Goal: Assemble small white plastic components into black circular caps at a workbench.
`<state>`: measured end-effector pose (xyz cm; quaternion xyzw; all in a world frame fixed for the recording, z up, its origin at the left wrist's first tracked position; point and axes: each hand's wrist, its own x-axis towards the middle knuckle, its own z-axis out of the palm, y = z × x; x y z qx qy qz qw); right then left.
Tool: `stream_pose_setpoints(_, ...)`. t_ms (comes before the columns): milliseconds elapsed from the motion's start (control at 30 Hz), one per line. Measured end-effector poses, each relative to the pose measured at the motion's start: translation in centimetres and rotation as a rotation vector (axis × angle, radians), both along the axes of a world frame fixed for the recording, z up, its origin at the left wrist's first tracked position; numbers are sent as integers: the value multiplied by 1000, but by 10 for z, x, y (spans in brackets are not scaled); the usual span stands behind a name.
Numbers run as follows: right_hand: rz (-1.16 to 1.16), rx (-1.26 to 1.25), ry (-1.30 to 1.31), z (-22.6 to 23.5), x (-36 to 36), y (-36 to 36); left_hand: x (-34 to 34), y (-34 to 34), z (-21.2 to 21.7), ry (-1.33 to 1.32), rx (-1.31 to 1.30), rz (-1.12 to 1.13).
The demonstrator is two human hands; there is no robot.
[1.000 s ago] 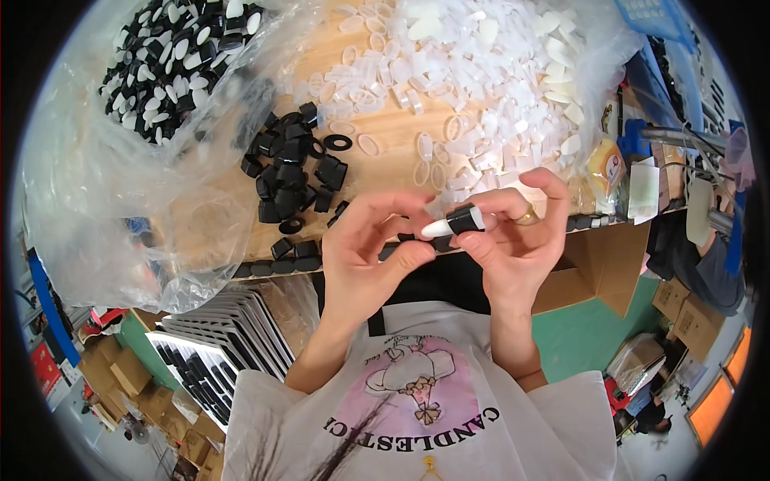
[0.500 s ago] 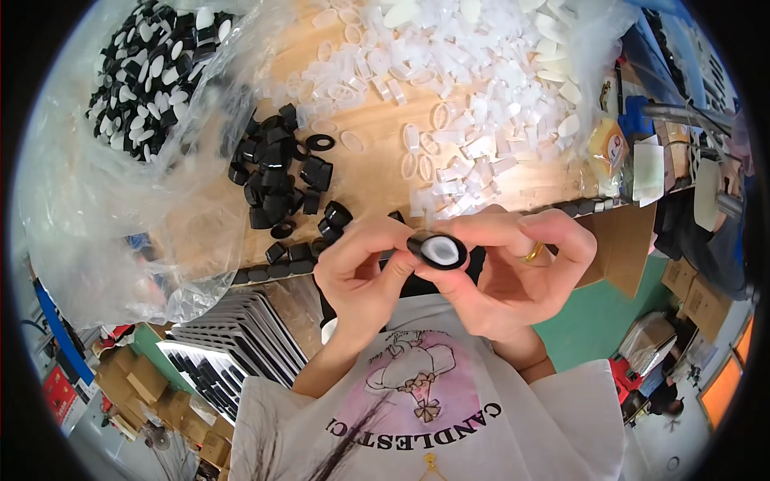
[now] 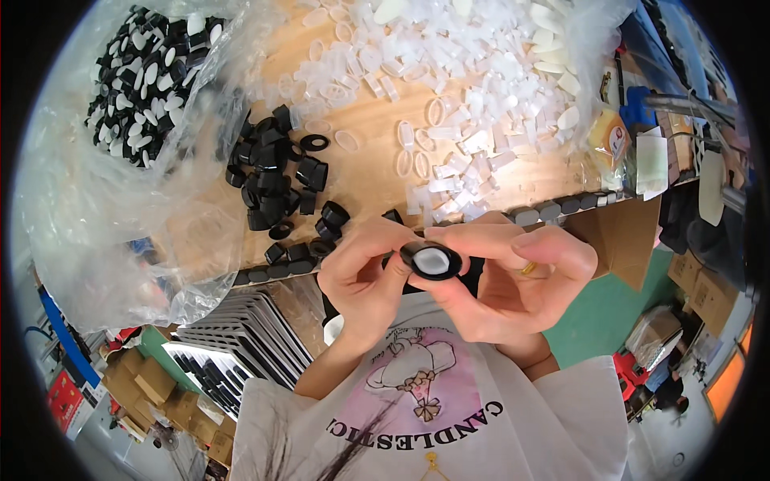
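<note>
Near the table's front edge, both my hands pinch one small black oval ring (image 3: 410, 253) with a whitish insert (image 3: 432, 260) inside its opening. My left hand (image 3: 361, 272) is closed on its left side, thumb and forefinger together. On the other side, my right hand (image 3: 513, 280), with a gold ring on one finger, grips it with thumb and forefinger. Loose black oval rings (image 3: 270, 184) are piled left of my hands. Beyond them, clear oval rings (image 3: 415, 136) and small translucent pieces (image 3: 473, 160) spread over the wooden table (image 3: 369, 168).
A clear plastic bag (image 3: 136, 216) at the left holds many black-and-white pieces (image 3: 144, 88). Dark ovals line the table edge (image 3: 549, 211). Below the table stand a stack of white boards (image 3: 241, 337) and an open cardboard box (image 3: 622, 240). A yellow-labelled packet (image 3: 609, 138) lies right.
The black oval ring has shifted slightly left and turned a little in my fingers, showing more of its side. My right thumb and fingers have moved slightly with it.
</note>
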<state>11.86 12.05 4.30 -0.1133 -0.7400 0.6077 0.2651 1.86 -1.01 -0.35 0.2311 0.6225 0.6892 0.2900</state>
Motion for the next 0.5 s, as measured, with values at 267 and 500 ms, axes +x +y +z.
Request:
stream_pose_setpoints(267,-37,-73,49,-5,3,0,-18,5,-9,101,75,77)
stream_pose_setpoints(500,-120,0,66,-14,2,0,-13,7,-10,188,28,-53)
